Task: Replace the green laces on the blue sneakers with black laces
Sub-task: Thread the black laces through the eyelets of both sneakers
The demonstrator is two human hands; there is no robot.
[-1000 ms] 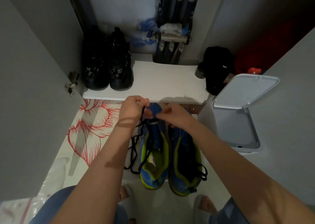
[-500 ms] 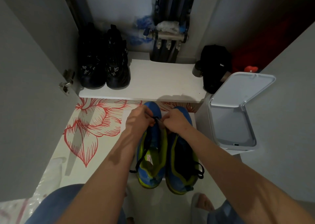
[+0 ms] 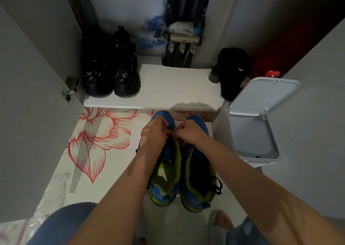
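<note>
Blue sneakers with yellow-green lining stand side by side on the patterned floor. Their toes point toward a white shelf, and a white bin with its lid raised stands just beside them. Left hand and right hand meet over the toe end of the left-side sneaker. Fingers of both hands are curled, pinching a black lace between them. Black boots stand on the shelf.
</note>
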